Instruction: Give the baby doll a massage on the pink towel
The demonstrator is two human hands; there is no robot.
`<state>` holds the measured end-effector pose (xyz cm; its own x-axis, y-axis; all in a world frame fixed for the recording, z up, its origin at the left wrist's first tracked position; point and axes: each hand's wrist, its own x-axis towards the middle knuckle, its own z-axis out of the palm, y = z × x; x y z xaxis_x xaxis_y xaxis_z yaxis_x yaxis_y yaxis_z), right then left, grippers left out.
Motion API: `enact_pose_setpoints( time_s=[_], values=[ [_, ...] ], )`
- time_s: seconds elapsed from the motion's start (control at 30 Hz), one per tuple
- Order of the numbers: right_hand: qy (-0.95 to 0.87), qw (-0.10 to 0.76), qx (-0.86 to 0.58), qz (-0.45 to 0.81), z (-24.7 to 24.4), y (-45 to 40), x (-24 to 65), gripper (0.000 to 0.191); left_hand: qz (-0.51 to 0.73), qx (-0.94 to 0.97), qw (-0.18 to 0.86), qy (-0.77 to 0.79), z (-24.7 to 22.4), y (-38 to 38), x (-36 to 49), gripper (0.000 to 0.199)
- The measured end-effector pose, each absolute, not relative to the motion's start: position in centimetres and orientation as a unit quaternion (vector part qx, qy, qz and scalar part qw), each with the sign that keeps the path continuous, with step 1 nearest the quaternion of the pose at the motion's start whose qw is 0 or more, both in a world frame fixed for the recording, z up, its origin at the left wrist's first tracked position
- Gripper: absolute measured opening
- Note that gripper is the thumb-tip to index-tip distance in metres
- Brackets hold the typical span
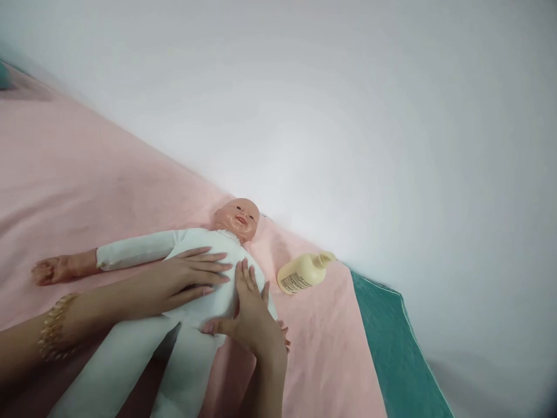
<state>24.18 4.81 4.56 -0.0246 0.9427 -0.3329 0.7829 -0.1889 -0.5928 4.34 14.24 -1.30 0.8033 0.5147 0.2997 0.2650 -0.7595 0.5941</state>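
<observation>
A baby doll point(226, 244) with a bald plastic head and a white cloth body lies on its back. Flat across its chest and belly rests my left hand point(194, 276), fingers stretched out and a beaded bracelet point(58, 328) on the wrist. On the other side of the torso, my right hand point(252, 313) lies with its fingers extended and the thumb spread apart. Both palms touch the doll's body without gripping it. The doll's one arm reaches out to the left; its other hand shows partly behind my right wrist.
A pale yellow pump bottle point(302, 273) stands beside the doll's shoulder. Under everything spreads a pink cloth point(322, 348), with a green surface point(391, 337) showing at its right edge. A white wall point(348, 116) rises directly behind. A green object point(4, 76) is cut off at the far left.
</observation>
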Motion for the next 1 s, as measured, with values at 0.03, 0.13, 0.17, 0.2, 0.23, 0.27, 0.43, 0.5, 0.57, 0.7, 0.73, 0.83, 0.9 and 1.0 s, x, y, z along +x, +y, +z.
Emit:
enact_pose_setpoints(
  time_s=[0.03, 0.13, 0.17, 0.2, 0.23, 0.27, 0.43, 0.5, 0.57, 0.7, 0.73, 0.83, 0.9, 1.0],
  values=[
    [-0.626, 0.120, -0.689, 0.346, 4.6, 4.8, 24.1, 0.118, 0.230, 0.910, 0.264, 0.220, -1.6, 14.7, 4.2, 0.041],
    [-0.624, 0.124, -0.689, 0.347, 4.9, 4.8, 24.0, 0.115, 0.248, 0.905, 0.239, 0.251, -2.5, 15.6, 4.0, 0.046],
    [-0.623, 0.120, -0.689, 0.350, 5.0, 4.8, 24.0, 0.115, 0.257, 0.899, 0.233, 0.268, -2.7, 15.8, 4.0, 0.049],
    [-0.622, 0.115, -0.690, 0.352, 5.1, 4.8, 24.0, 0.116, 0.265, 0.892, 0.228, 0.286, -2.9, 15.9, 4.0, 0.052],
    [-0.621, 0.110, -0.692, 0.351, 5.2, 4.8, 24.0, 0.116, 0.272, 0.885, 0.224, 0.304, -3.1, 15.9, 4.0, 0.054],
    [-0.619, 0.107, -0.695, 0.348, 5.3, 4.7, 23.9, 0.117, 0.279, 0.878, 0.222, 0.320, -3.2, 15.8, 4.1, 0.056],
    [-0.636, 0.144, -0.697, 0.299, 6.4, 3.9, 22.5, 0.107, 0.325, 0.833, 0.248, 0.373, -4.2, 15.8, 4.6, 0.060],
    [-0.673, 0.166, -0.659, 0.290, 6.6, 3.7, 21.3, 0.086, 0.356, 0.799, 0.291, 0.389, -4.5, 16.1, 4.7, 0.059],
    [-0.719, 0.174, -0.607, 0.292, 6.4, 3.8, 19.9, 0.064, 0.381, 0.764, 0.339, 0.396, -4.6, 16.4, 4.7, 0.059],
    [-0.752, 0.178, -0.585, 0.248, 4.3, 5.4, 18.3, 0.048, 0.398, 0.720, 0.397, 0.406, -4.1, 16.6, 4.3, 0.062],
    [-0.752, 0.181, -0.590, 0.231, 3.7, 5.9, 18.2, 0.050, 0.398, 0.710, 0.410, 0.411, -4.0, 16.5, 4.3, 0.064],
    [-0.742, 0.191, -0.609, 0.203, 2.1, 7.0, 18.9, 0.059, 0.376, 0.716, 0.404, 0.427, -3.7, 16.2, 4.4, 0.072],
    [-0.722, 0.197, -0.633, 0.195, 1.6, 7.2, 19.6, 0.066, 0.356, 0.743, 0.364, 0.434, -3.6, 15.9, 4.7, 0.076],
    [-0.686, 0.200, -0.672, 0.193, 1.4, 7.1, 20.7, 0.075, 0.344, 0.770, 0.326, 0.428, -3.7, 15.8, 4.9, 0.078]
  ],
)
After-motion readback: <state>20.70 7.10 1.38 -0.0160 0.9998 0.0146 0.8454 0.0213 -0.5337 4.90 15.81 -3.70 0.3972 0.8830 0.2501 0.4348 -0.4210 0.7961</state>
